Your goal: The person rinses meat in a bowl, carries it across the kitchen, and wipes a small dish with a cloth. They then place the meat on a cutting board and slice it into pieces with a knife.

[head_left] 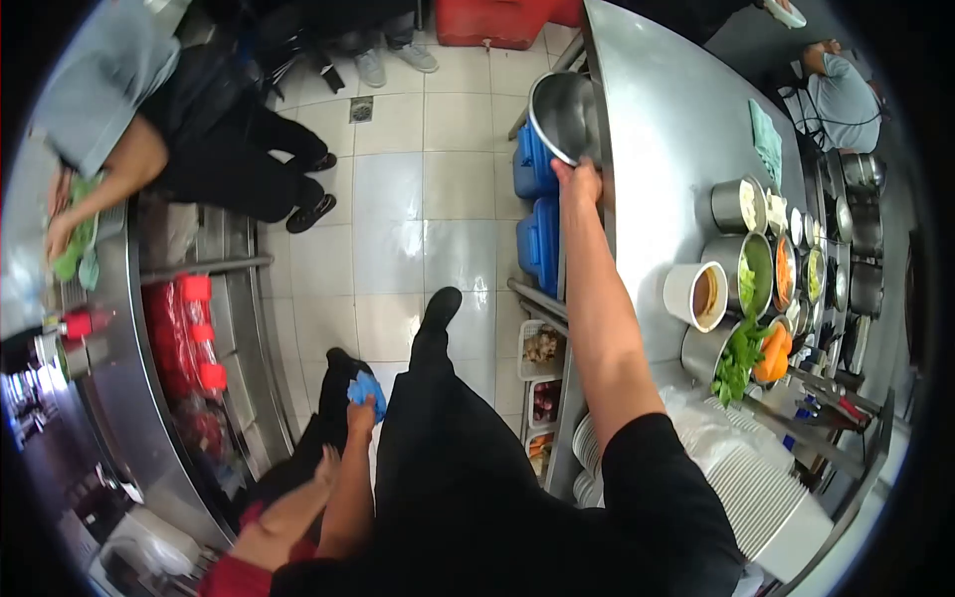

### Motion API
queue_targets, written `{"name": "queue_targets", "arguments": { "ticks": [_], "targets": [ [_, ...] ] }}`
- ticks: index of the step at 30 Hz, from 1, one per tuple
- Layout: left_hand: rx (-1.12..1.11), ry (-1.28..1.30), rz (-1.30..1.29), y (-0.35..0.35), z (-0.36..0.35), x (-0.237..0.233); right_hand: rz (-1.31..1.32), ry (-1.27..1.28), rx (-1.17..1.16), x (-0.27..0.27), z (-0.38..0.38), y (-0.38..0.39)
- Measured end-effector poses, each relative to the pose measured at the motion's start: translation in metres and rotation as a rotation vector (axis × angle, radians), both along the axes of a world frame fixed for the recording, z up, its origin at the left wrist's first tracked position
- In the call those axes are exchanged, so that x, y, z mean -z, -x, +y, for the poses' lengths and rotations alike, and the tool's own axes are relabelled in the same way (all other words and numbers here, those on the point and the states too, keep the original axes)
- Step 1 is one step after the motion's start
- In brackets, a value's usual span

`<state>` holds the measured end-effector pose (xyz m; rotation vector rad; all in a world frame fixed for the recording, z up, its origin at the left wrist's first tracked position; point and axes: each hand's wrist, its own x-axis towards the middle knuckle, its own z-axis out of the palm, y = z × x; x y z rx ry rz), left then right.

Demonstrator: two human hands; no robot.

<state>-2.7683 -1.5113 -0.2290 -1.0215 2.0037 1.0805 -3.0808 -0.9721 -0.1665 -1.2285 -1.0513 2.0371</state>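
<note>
Steel counter [652, 129] at my right. Metal bowl [565, 111] by its edge, over the floor side; my right hand [581, 181] grips the rim, likely for one-handed control. Left hand [362, 411]: fingers closed round blue cloth [367, 386], bunched, presumably to keep it compact.

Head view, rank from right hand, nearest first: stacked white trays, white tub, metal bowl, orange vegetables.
From the right hand:
1. Metal bowl: in its grip, at the counter's edge
2. White tub: on the counter
3. Orange vegetables: past the tub
4. Stacked white trays: lower right
</note>
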Motion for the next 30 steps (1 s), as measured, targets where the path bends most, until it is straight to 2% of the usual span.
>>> {"name": "queue_targets", "arguments": {
  "ticks": [1, 2, 3, 6, 7, 11, 13, 14, 15, 16, 17, 18, 19, 20, 21, 22, 23, 24, 25, 26, 27, 28, 30],
  "targets": [
    [0.019, 0.007, -0.010, -0.001, -0.005, 0.008, -0.006, 0.059, 0.032, 0.007, 0.015, 0.025],
    [-0.043, -0.047, 0.052, -0.004, -0.011, 0.016, 0.025, -0.019, 0.043, 0.036, 0.037, 0.049],
    [-0.106, -0.099, 0.112, 0.003, -0.013, 0.019, 0.039, -0.057, 0.149, 0.042, 0.047, 0.072],
    [-0.094, -0.100, -0.001, 0.039, 0.002, -0.018, 0.033, -0.059, 0.284, 0.094, 0.089, 0.113],
    [-0.065, -0.096, -0.019, 0.047, 0.002, -0.017, 0.013, -0.057, 0.295, 0.097, 0.096, 0.119],
    [0.046, -0.097, 0.083, 0.074, 0.006, 0.003, -0.224, -0.191, 0.036, 0.102, 0.079, 0.103],
    [0.642, 0.185, 0.329, 0.094, 0.004, 0.030, -0.454, -0.341, -0.157, 0.090, 0.047, 0.069],
    [0.737, 0.135, 0.341, 0.111, 0.018, 0.023, -0.570, -0.376, -0.237, 0.076, 0.024, 0.041],
    [0.814, 0.066, 0.367, 0.127, 0.037, 0.009, -0.498, -0.468, -0.091, 0.118, 0.003, 0.019],
    [0.900, -0.012, 0.391, 0.143, 0.059, -0.001, -0.729, -1.003, -0.556, 0.125, -0.022, -0.025],
    [1.056, 0.009, 0.390, 0.156, 0.079, -0.011, -0.409, -0.984, -0.269, 0.154, -0.066, -0.072],
    [1.179, -0.062, 0.406, 0.166, 0.099, -0.021, -0.648, -0.987, -0.587, 0.179, -0.101, -0.114],
    [1.273, -0.155, 0.405, 0.175, 0.128, -0.045, -0.607, -0.723, -0.635, 0.236, -0.147, -0.167],
    [1.358, -0.243, 0.400, 0.182, 0.149, -0.065, -0.662, -0.359, -0.809, 0.143, -0.161, -0.219],
    [1.415, -0.371, 0.305, 0.183, 0.175, -0.081, -0.603, -0.334, -0.813, 0.153, -0.181, -0.263],
    [1.461, -0.486, 0.199, 0.182, 0.199, -0.097, -0.539, 0.027, -0.942, 0.108, -0.182, -0.299],
    [1.537, -0.515, 0.211, 0.177, 0.222, -0.119, -0.512, 0.089, -0.714, 0.038, -0.191, -0.331],
    [1.522, -0.615, -0.052, 0.166, 0.249, -0.143, -0.473, 0.150, -0.495, -0.027, -0.201, -0.357],
    [1.492, -0.685, -0.319, 0.149, 0.272, -0.160, -0.458, 0.140, -0.426, -0.050, -0.207, -0.377],
    [1.569, -0.683, -0.317, 0.126, 0.289, -0.168, -0.061, 0.342, -0.243, -0.066, -0.214, -0.394],
    [1.300, -0.916, -0.512, 0.099, 0.306, -0.172, 0.359, 0.510, -0.058, -0.076, -0.218, -0.405],
    [0.999, -1.111, -0.708, 0.072, 0.314, -0.174, 0.392, 0.475, 0.007, -0.089, -0.223, -0.415],
    [0.924, -1.132, -0.866, 0.022, 0.326, -0.148, 0.458, 0.272, 0.414, -0.105, -0.230, -0.439]
  ]
}}
